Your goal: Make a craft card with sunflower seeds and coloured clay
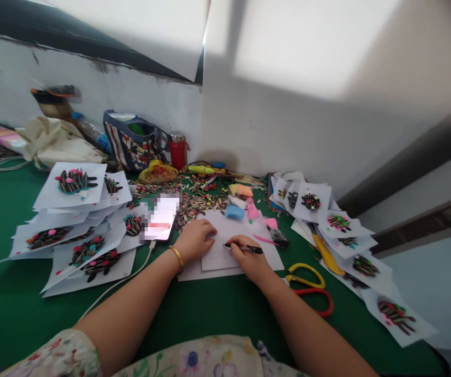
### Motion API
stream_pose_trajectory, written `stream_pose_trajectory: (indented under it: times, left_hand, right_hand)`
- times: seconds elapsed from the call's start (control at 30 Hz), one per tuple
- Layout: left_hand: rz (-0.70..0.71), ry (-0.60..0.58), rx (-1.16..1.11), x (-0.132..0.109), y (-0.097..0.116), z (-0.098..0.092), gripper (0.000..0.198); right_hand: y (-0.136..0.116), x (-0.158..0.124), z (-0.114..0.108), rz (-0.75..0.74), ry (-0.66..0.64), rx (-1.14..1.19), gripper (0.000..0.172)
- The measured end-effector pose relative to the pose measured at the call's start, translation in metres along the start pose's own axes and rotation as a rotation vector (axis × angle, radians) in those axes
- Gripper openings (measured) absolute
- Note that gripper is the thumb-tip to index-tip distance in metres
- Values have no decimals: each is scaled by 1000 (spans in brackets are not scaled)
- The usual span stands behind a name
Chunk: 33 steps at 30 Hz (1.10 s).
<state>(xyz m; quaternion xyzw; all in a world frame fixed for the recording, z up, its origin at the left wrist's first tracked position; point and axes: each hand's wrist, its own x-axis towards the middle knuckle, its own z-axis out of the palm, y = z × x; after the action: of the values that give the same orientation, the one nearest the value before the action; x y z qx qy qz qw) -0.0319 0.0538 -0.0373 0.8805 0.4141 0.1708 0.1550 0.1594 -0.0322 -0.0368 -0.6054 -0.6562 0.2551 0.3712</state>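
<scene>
My right hand grips a black pen over a small white sheet of paper that bears faint pencil-like lines. Flat on the left side of that sheet rests my left hand, its fingers stretched out and nothing held in it. Under the small sheet lies a larger white sheet. Just beyond my hands are lumps of soft coloured clay: blue, pink and orange. A lit phone on a charging cable lies left of my left hand.
Stacks of white cards with seed figures stand at left and right. Scissors with yellow and red handles lie by my right forearm. Loose striped seeds, a red flask and a striped bag are at the back.
</scene>
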Motion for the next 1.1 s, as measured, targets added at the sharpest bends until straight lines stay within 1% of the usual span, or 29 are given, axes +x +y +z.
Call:
stream_pose_trajectory:
  times: [0.23,0.53,0.7,0.83,1.0,1.1]
  left_hand:
    - [7,-6,-7,0,1,-1,22]
    - [18,3,-15,0,-1,0,23]
    - [22,6,-14,0,-1,0,22]
    - [19,7,-14,-1,-2,0,23]
    - [20,0,-14,0,-2,0,23]
    - [12,-4,-15,0,-1,0,22]
  right_hand:
    - [-3,0,-1,3,-3,4,22]
    - [-3,0,-2,57,32,17,21]
    - [-4,0,-2,39,10,9,20]
    - [-3,0,-3,53,16,1,20]
    - [-2,0,-4,50,53,16,21]
    - [-2,1,-3,41,40,7,22]
